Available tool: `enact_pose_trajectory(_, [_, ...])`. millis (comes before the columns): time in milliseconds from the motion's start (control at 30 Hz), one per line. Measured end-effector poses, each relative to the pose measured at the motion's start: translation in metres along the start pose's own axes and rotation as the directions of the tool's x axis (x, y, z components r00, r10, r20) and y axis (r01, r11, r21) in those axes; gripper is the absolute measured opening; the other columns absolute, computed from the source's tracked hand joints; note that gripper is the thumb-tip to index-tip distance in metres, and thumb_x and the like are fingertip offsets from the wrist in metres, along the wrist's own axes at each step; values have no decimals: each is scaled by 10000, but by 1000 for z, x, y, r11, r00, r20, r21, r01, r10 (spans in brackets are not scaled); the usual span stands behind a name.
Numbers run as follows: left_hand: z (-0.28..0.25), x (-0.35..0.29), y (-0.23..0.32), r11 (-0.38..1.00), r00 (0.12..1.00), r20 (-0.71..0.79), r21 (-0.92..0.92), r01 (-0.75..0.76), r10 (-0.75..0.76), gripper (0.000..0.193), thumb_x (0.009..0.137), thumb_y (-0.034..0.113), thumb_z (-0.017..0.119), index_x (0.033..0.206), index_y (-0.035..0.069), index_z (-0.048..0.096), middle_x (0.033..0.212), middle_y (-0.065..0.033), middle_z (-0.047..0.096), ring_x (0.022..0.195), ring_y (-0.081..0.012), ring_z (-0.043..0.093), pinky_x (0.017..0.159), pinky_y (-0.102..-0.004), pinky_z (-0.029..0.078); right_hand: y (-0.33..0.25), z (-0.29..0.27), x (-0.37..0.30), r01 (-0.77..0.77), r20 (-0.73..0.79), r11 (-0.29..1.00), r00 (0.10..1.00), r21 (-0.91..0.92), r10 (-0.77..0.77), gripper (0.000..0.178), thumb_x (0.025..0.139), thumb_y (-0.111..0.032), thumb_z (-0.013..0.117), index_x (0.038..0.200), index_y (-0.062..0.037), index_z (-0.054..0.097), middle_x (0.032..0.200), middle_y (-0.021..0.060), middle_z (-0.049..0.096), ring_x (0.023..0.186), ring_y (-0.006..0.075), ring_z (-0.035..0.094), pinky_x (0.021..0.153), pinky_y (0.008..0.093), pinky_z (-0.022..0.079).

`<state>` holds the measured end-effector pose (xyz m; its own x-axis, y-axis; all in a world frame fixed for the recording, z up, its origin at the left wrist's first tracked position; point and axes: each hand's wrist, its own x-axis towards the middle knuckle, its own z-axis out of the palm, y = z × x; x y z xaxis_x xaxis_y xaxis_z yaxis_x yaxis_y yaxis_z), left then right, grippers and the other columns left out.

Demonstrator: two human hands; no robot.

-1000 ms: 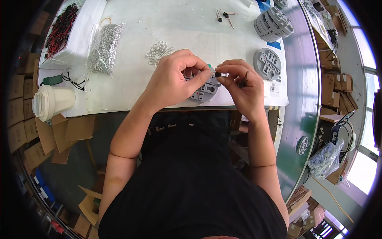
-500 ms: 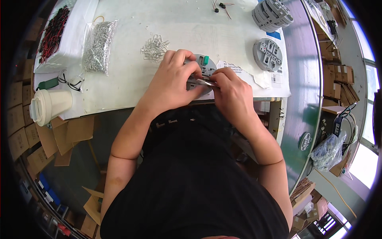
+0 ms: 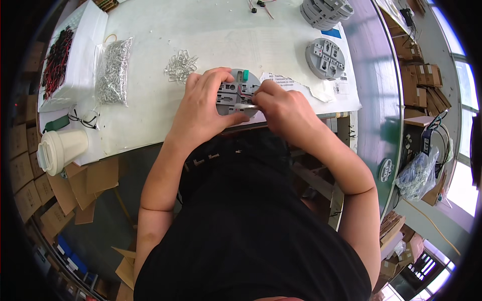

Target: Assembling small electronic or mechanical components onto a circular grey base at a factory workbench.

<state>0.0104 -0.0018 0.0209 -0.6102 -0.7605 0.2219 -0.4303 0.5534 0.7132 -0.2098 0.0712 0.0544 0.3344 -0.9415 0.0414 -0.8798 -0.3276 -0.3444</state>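
While left hand [image 3: 200, 103], half curled, holds grey disc [image 3: 232, 94] (right of clip heap [image 3: 179, 65]), right hand [image 3: 282, 106], closed tight, pinches slim shiny piece [image 3: 246, 106]. Disc looks light, stiff to me; grip by rim.

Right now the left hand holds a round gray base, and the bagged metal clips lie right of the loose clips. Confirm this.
Wrong side: the head view shows the bagged metal clips left of the loose clips. The left hand does hold a round gray base.
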Motion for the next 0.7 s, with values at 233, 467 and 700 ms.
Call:
enact_pose_trajectory(233, [2, 2, 3, 998, 998, 12, -40, 56, -56, 799, 599, 186, 1010, 1275, 113, 590, 1430, -64, 643, 1205, -342, 548, 1055, -445, 476, -4, -3, 1, -1, 51, 999, 999, -54, 4, 190, 843, 25, 658, 1014, -40, 711, 1009, 107, 649, 713, 355, 695, 631, 444, 582])
enact_pose_trajectory(467, [17, -7, -5, 1000, 983, -181, 10, -22, 23, 786, 607, 213, 1014, 1269, 90, 610, 1446, -103, 637, 1217, -356, 567, 1040, -453, 476, -22, 24, -17, -74, -197, 974, 980, -214, 31, 371, 846, 14, 678, 1214, 3, 718, 1200, 103, 677, 726, 281, 729, 612, 396, 602])
enact_pose_trajectory(700, [16, -8, -6, 1000, 992, -127, -17, 12, -14, 808, 626, 249, 1007, 1313, 90, 613, 1495, -124, 610, 1224, -355, 574, 1055, -451, 483, -22, 41, -26, -76, -188, 973, 981, -217, 35, 490, 854, -10, 698, 1341, 31, 669, 1313, 116, 653, 805, 254, 752, 635, 374, 617])
